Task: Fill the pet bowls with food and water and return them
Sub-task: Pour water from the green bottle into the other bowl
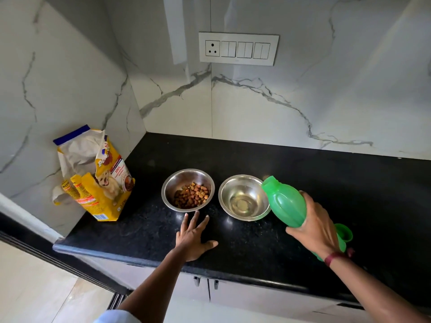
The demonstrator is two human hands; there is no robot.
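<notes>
My right hand [314, 227] grips the bottle [285, 203], which is tilted with its mouth over the right rim of the water bowl [233, 185]. This bowl stands near the middle of the counter [256, 157] and seems to hold some water. I cannot tell if water is running now. The food bowl [177, 180] stands just beside it on the left, with kibble [191, 194] inside. My left hand [193, 238] lies flat and relaxed on the counter, between the food bowl and the front edge, and holds nothing.

The main risk, I think, is the mouth position. It is over the rim and not over the centre, so a steeper tilt could send water onto the counter. A splash could also wet the kibble, because the bowls are so close. If the bottle touches the rim, the light steel bowl may slide or tip.

For room, the bag [98, 180] stands in the back left corner, well apart. There is open counter behind the bowls and toward the right edge. The front edge is near my left hand, so the bowls should be lifted, not dragged forward
</notes>
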